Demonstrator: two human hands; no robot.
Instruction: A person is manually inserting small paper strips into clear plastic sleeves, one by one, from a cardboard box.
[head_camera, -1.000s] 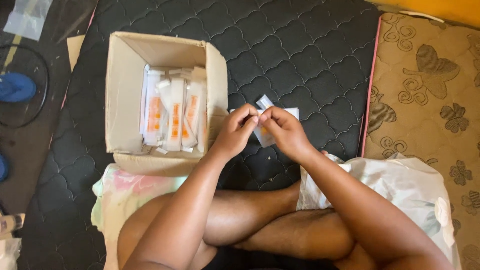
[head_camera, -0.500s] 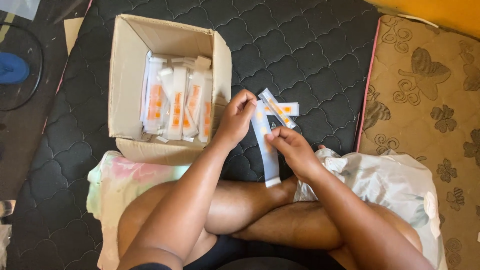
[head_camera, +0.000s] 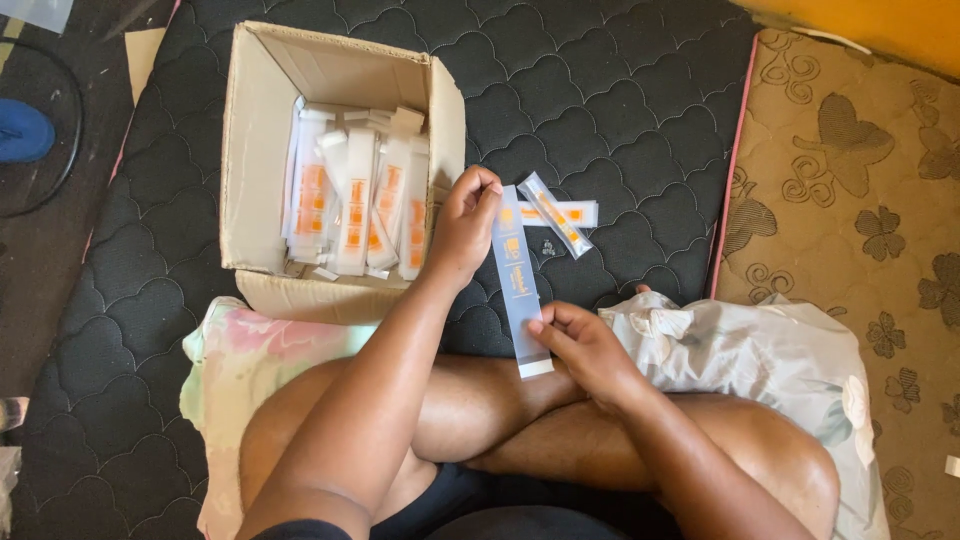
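Note:
A long, flat, clear plastic sleeve with orange print (head_camera: 518, 272) is stretched between both hands. My left hand (head_camera: 462, 222) pinches its top end. My right hand (head_camera: 585, 342) grips its lower end near the white strip. Just behind it, two similar packets (head_camera: 556, 214) lie crossed on the black quilted mat (head_camera: 620, 110). To the left stands an open cardboard box (head_camera: 250, 140) holding several of the same white and orange packets (head_camera: 355, 205), stood on end.
I sit cross-legged on the mat with a floral cushion (head_camera: 245, 350) under my left knee and a crumpled pale cloth (head_camera: 760, 355) at my right. A brown patterned mattress (head_camera: 860, 200) lies to the right. A blue object (head_camera: 22, 130) sits at far left.
My hands were close together on a small folded piece, and have drawn apart. The sleeve now hangs full length between them, with my right hand lower down.

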